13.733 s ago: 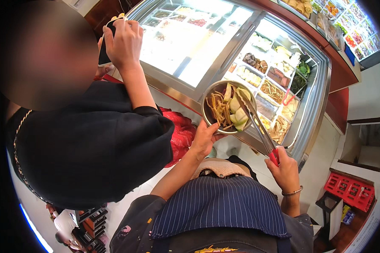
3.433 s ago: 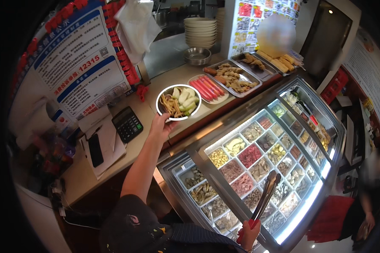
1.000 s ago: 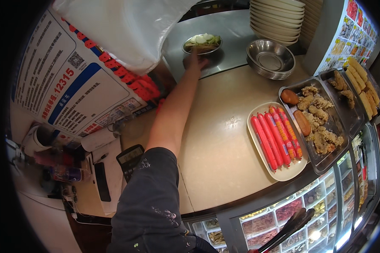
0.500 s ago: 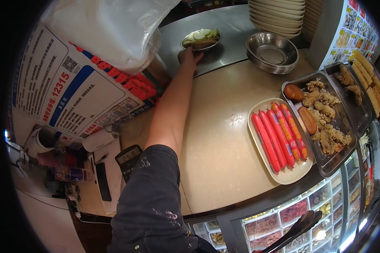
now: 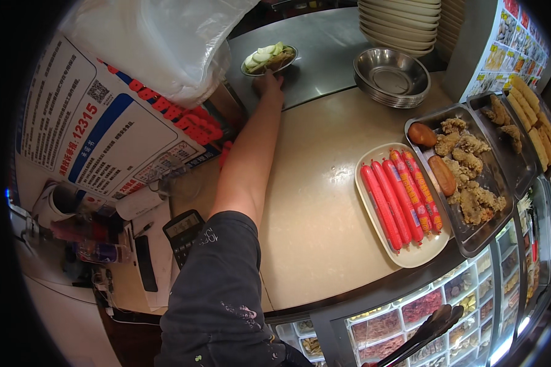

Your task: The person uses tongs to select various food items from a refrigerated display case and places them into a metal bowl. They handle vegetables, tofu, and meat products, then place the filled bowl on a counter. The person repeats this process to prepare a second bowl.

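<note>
At the far end of the counter, my left hand point(image 5: 269, 84) has its fingers closed on the near rim of a small metal bowl point(image 5: 249, 73). Pale green sliced vegetables point(image 5: 264, 56) fill much of the bowl, with something brownish beside them under my fingers. The bowl is over a grey metal surface point(image 5: 324, 67); whether it touches down cannot be told. A pair of dark tongs point(image 5: 431, 330) reaches in from the lower edge, tips pointing up and right. Whatever holds the tongs lies outside the picture, and my right hand does not show.
Right of my arm lies a cream tray point(image 5: 414, 259) of red-wrapped sausages, beside a metal tray point(image 5: 471, 248) of fried pieces. Metal bowls point(image 5: 392, 79) and cream bowls point(image 5: 401, 27) stand stacked behind. A calculator point(image 5: 185, 232) and plastic bags point(image 5: 153, 49) are at left; a glass display case point(image 5: 410, 306) is nearest.
My left hand and the metal bowl have shifted left across the grey surface, and the bowl has turned somewhat. The tongs have barely moved.
</note>
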The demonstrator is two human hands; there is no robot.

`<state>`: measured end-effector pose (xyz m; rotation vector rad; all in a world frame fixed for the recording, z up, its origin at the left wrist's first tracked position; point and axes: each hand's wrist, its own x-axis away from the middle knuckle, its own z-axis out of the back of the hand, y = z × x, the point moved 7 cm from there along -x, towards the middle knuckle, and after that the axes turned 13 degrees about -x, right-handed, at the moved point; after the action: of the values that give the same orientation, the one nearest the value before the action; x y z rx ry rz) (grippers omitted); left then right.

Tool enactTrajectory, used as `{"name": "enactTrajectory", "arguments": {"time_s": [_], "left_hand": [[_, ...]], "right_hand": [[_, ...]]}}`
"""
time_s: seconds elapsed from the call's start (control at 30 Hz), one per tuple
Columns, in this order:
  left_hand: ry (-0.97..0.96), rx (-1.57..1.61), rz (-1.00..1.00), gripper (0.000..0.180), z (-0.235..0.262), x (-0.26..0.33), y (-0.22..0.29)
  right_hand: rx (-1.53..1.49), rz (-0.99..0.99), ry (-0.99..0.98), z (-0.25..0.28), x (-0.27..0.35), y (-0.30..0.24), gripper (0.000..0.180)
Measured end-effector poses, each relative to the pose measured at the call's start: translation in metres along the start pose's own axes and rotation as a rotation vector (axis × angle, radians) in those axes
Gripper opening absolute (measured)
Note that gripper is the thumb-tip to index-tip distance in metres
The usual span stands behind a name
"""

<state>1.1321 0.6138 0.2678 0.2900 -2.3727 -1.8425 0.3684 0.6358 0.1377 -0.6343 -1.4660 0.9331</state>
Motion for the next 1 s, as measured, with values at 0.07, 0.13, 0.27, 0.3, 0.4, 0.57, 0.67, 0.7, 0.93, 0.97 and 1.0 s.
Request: {"name": "enactTrajectory", "arguments": {"time_s": [0.07,0.13,0.27,0.3,0.4,0.57,0.67,0.7,0.93,0.97,1.0], "left_hand": [[0.001,0.084,0.079,0.023,0.008,-0.004,-0.002],[-0.023,0.007,0.126,0.02,0.019,-0.008,0.0],[-0.163,-0.028,0.156,0.019,-0.025,0.004,-0.008],[-0.155,-0.022,0.157,0.019,-0.017,-0.003,-0.01],[-0.133,0.008,0.15,0.02,0.008,-0.019,-0.012],[-0.159,0.015,0.116,0.021,0.001,-0.014,-0.011],[-0.127,-0.003,0.091,0.022,-0.001,-0.004,-0.007],[-0.125,-0.014,0.086,0.022,-0.002,-0.001,-0.005],[-0.113,-0.078,0.128,0.017,0.005,0.003,-0.009],[-0.102,-0.088,0.13,0.017,0.008,0.004,-0.01],[-0.12,-0.091,0.155,0.016,0.007,0.008,-0.014]], "right_hand": [[0.002,0.004,0.036,0.0,0.003,-0.006,0.043],[0.002,-0.11,-0.008,0.005,0.004,0.002,0.046],[-0.013,-0.079,0.04,-0.006,0.003,-0.003,0.046],[-0.004,-0.082,0.034,-0.007,0.001,-0.005,0.046],[0.02,-0.068,0.022,-0.008,0.002,-0.012,0.046],[0.0,-0.054,0.03,-0.012,0.006,-0.013,0.047],[-0.012,-0.053,0.035,-0.012,0.009,-0.014,0.047],[-0.018,-0.053,0.037,-0.014,0.009,-0.015,0.047],[-0.055,-0.048,0.028,-0.017,0.02,-0.022,0.048],[-0.065,-0.046,0.03,-0.018,0.022,-0.024,0.048],[-0.069,-0.044,0.03,-0.017,0.025,-0.025,0.048]]}}
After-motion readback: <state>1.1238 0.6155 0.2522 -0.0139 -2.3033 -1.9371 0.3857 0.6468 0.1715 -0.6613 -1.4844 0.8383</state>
